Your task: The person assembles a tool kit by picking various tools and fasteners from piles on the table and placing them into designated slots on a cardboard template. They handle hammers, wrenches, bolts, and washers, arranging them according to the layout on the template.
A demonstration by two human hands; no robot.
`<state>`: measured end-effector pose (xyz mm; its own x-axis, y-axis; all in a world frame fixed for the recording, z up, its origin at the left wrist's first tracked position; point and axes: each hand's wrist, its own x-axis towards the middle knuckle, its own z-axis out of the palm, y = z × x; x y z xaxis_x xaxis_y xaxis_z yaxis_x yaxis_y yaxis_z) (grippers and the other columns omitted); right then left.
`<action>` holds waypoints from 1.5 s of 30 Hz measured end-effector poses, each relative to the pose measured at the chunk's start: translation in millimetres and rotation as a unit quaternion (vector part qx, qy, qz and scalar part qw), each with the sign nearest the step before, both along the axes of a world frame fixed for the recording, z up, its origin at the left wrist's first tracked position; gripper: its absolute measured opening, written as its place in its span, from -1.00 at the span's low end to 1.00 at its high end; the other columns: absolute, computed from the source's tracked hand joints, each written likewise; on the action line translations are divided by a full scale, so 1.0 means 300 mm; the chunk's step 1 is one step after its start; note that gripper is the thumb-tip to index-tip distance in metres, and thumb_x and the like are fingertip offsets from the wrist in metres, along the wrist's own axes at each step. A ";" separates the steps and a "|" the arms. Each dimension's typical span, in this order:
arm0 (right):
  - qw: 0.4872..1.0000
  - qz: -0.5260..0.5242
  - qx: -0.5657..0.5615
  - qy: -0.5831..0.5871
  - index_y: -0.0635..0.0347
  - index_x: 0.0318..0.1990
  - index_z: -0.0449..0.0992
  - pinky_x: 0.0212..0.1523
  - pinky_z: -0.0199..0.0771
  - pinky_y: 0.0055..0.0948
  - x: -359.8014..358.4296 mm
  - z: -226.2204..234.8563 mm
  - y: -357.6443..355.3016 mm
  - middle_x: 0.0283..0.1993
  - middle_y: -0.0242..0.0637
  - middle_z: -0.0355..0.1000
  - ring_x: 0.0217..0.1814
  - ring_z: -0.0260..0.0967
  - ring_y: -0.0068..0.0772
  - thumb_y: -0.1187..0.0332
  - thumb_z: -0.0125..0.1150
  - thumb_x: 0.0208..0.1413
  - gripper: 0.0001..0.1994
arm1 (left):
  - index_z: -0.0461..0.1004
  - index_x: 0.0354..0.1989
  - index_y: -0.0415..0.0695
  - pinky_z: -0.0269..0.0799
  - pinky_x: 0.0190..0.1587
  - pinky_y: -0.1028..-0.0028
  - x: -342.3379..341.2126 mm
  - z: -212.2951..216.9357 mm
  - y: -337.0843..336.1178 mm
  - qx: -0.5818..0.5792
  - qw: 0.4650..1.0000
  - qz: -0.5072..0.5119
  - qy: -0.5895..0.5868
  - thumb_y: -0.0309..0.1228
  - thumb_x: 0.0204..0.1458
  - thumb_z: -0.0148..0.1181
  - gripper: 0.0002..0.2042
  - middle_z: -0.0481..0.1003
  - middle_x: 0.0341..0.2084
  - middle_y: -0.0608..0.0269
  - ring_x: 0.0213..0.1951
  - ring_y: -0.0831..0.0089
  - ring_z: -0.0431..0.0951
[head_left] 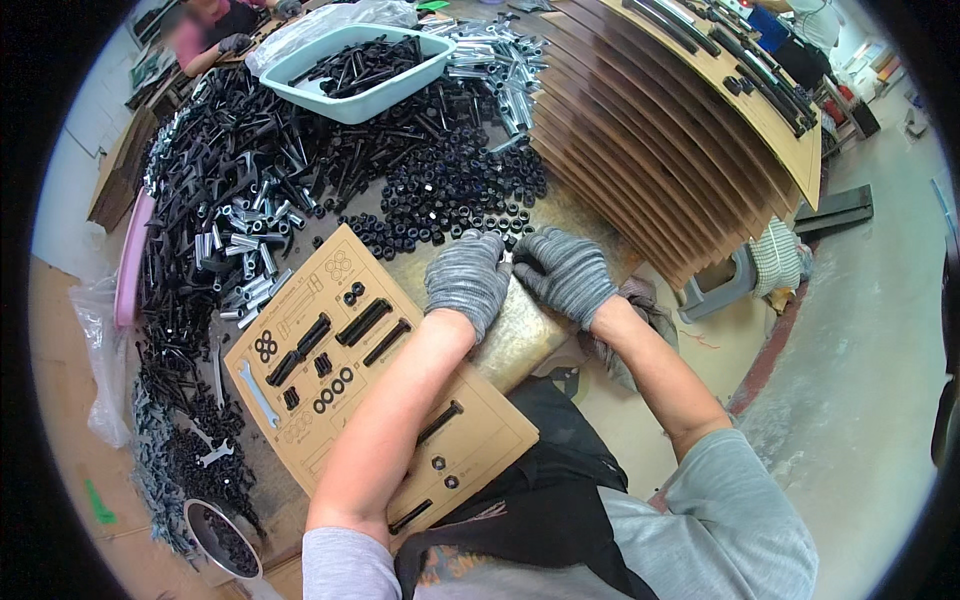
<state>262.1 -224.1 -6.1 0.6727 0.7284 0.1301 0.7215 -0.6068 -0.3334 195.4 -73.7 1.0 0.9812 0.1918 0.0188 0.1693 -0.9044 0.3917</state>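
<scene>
My left hand [467, 283] and my right hand [567, 272], both in grey knit gloves, meet at the near edge of a pile of black nuts [440, 195]. Their fingers are curled, with the fingertips almost touching. A small silvery piece [507, 258] shows between them, too small to name; the fingers hide the rest. Under my left forearm lies a cardboard panel [480, 440] with printed outlines. On it are black bolts [363, 322], black washers [333, 390], nuts [438, 463] and a silver open-end wrench [259, 394].
Black bolts [250, 130] and silver sleeves [245, 240] heap across the table. A light-blue tray [350, 103] of bolts rests behind. Stacked cardboard panels [650, 130] rise at right. A metal scoop [222, 540] sits lower left. Another person's gloved hand [234, 43] is far left.
</scene>
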 end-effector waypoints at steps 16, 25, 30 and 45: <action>0.995 -0.068 -0.007 -0.070 0.23 -0.33 0.46 -0.36 0.46 -0.07 0.026 -0.065 0.030 -0.43 -0.02 0.47 -0.39 0.47 0.02 0.21 0.00 0.13 -0.74 | 0.50 -0.16 -0.15 0.39 -0.04 0.16 0.022 -0.043 0.033 -0.038 0.998 0.050 0.015 -0.17 0.13 0.03 -0.69 0.53 -0.24 -0.06 -0.14 0.01 0.52; 0.988 -0.106 0.105 0.033 0.16 -0.29 0.52 -0.16 0.42 -0.07 0.121 -0.050 -0.063 -0.31 -0.01 0.48 -0.23 0.43 0.08 0.23 0.08 0.10 -0.79 | 0.54 -0.21 -0.10 0.40 -0.01 0.24 -0.037 -0.002 0.021 -0.086 0.996 0.007 0.019 -0.29 -0.06 0.21 -0.75 0.51 -0.21 0.04 -0.11 0.10 0.50; 0.993 -0.062 0.097 0.006 0.15 -0.21 0.54 -0.11 0.41 -0.10 0.100 -0.031 -0.021 -0.23 -0.06 0.48 -0.15 0.42 0.03 0.21 0.13 0.06 -0.76 | 0.55 -0.18 -0.13 0.39 0.01 0.24 -0.055 -0.005 0.035 -0.090 0.996 0.017 0.017 -0.28 -0.09 0.24 -0.70 0.50 -0.18 0.01 -0.10 0.10 0.50; 0.996 0.031 0.067 0.046 0.16 -0.24 0.52 -0.11 0.43 -0.16 0.090 0.039 -0.024 -0.21 -0.06 0.45 -0.17 0.43 0.02 0.17 0.21 -0.01 -0.73 | 0.51 -0.23 -0.12 0.42 -0.07 0.16 -0.037 -0.020 0.004 -0.036 0.999 0.009 0.032 -0.26 0.00 0.12 -0.76 0.50 -0.23 0.02 -0.16 0.08 0.51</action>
<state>289.1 -231.1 5.6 0.6400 0.7493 0.1699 0.7194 -0.5068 -0.4750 184.4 -72.4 -5.1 0.9764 0.2074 -0.0594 0.2120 -0.8706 0.4439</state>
